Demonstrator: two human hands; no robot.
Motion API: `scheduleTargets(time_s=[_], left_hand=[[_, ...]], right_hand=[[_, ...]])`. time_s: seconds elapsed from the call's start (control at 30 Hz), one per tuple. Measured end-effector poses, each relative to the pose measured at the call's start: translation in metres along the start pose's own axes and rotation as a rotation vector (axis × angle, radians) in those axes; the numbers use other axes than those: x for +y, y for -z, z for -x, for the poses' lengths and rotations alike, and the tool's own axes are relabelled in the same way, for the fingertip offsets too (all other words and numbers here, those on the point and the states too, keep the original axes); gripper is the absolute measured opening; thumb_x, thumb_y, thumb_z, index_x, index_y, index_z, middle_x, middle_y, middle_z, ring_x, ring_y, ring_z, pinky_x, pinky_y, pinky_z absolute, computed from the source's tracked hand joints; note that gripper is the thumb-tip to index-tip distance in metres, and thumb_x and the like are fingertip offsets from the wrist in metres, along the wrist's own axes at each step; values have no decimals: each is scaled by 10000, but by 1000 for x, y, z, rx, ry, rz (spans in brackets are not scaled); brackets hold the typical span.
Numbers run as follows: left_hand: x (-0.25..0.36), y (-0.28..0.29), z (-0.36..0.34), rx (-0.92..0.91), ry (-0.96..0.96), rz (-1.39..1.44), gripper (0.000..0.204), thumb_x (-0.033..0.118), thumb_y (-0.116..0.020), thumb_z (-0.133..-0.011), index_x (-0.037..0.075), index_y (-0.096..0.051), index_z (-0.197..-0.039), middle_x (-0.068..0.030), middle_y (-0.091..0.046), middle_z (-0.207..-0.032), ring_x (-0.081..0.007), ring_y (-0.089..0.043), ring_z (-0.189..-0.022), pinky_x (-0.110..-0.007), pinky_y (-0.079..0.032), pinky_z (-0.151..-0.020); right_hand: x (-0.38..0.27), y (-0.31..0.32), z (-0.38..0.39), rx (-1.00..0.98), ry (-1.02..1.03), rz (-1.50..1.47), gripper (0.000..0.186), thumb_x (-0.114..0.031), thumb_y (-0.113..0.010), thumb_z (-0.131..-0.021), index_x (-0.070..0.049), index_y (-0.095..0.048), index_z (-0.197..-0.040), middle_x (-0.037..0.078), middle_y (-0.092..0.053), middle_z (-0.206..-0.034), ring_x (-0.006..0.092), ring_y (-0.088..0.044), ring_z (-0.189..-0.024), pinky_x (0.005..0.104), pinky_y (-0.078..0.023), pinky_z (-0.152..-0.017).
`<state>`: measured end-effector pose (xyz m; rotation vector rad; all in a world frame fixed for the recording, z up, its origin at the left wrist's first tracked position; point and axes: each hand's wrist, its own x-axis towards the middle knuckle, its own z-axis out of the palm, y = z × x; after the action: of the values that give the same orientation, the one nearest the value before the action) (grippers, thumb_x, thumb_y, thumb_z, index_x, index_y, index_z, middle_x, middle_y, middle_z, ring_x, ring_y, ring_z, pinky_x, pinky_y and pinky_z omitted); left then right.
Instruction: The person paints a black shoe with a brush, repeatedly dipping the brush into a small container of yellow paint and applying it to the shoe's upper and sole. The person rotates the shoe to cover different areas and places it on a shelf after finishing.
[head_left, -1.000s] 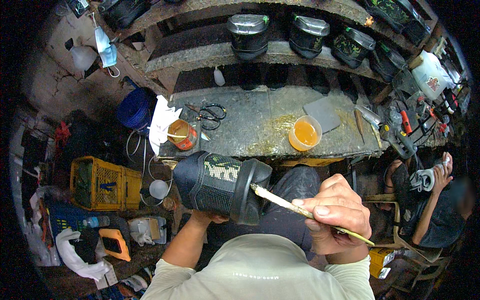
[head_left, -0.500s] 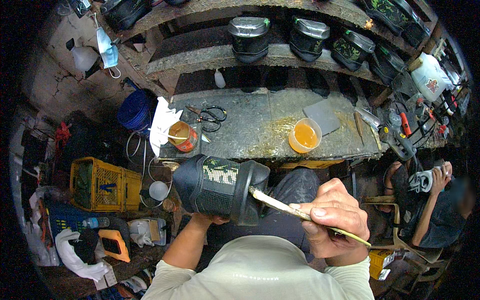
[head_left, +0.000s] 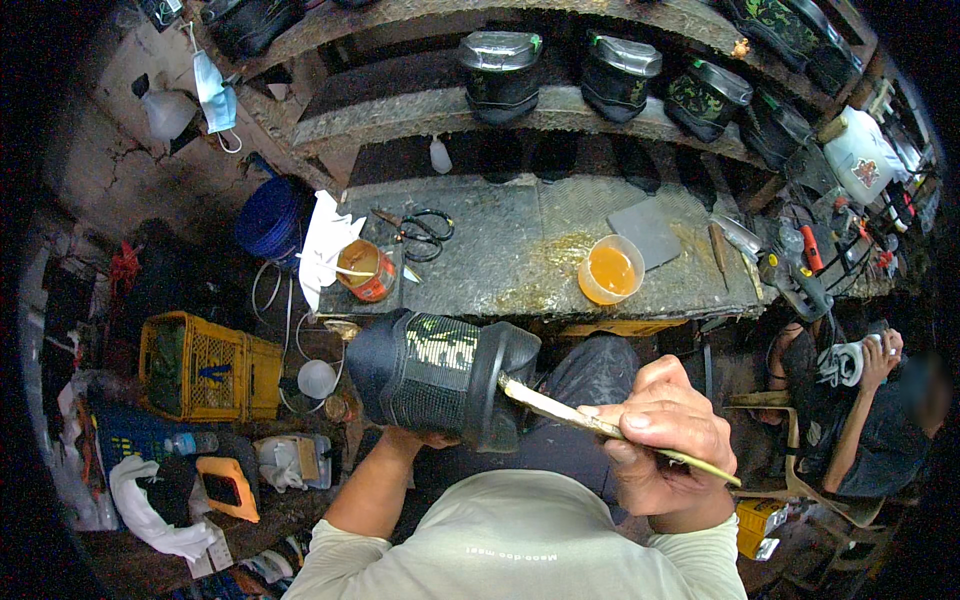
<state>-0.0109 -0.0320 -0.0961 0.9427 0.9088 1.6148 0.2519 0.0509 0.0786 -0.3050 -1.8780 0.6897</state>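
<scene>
A black shoe upper [head_left: 440,375] with a camouflage mesh panel and a thick rim lies sideways over my lap. My left hand [head_left: 428,438] supports it from below, most of its fingers hidden under the piece. In my right hand [head_left: 672,435] is a thin, pale glue brush [head_left: 552,408], pinched between thumb and fingers. Its tip meets the rim on the right side of the upper. Beyond, on the worn bench [head_left: 470,265], stand a round tub of amber liquid [head_left: 611,271] and a red can [head_left: 368,272] of brownish paste with a stick in it.
Scissors [head_left: 425,236] and a grey slab [head_left: 645,232] lie on the bench. Similar black uppers [head_left: 502,80] line the shelf behind. A yellow crate [head_left: 210,368] stands at left, beside an orange-cased phone [head_left: 228,488]. Another person [head_left: 870,430] sits at right, holding something pale.
Hardly anything differs. The brush tip stays at the rim, and both my hands keep their places. The view has shifted very slightly.
</scene>
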Motion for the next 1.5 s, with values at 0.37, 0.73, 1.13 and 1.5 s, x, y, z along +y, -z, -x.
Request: scheduleTargets(time_s=[0.37,0.73,1.13,1.5], left_hand=[[-2,0,2,-1,-17,3,1148,434,-983,-602,-25,-392,-1473,-139,-569,-1385,-272,-583,-1258,-435,-461,-1099],[-4,-1,10,-6,-18,14,1155,420,-991,-592,-25,-392,-1473,-139,-571,-1383,-272,-584,-1257,-436,-463,-1099],[-6,-2,10,1,-29,17,1163,404,-1001,-582,-26,-391,-1474,-139,-573,-1381,-272,-586,-1257,-436,-465,-1098],[2,-9,3,-4,5,-14,1200,513,-974,-600,-23,-367,-1486,-130,-562,-1388,-265,-581,-1255,-415,-462,-1093]], right_hand=[[1,5,-3,35,-117,-77,369,33,-835,-750,-47,-696,-1082,110,-786,-920,191,-668,-642,347,-447,-651],[11,17,-18,84,-225,-162,184,-9,-825,-776,-40,-769,-948,85,-769,-832,207,-688,-686,348,-459,-700],[14,18,-22,7,-101,-83,230,53,-781,-745,-41,-739,-950,88,-786,-876,206,-726,-721,336,-462,-694],[25,16,-19,-11,-84,-141,304,128,-678,-694,-13,-745,-956,113,-785,-885,220,-730,-720,332,-469,-692]])
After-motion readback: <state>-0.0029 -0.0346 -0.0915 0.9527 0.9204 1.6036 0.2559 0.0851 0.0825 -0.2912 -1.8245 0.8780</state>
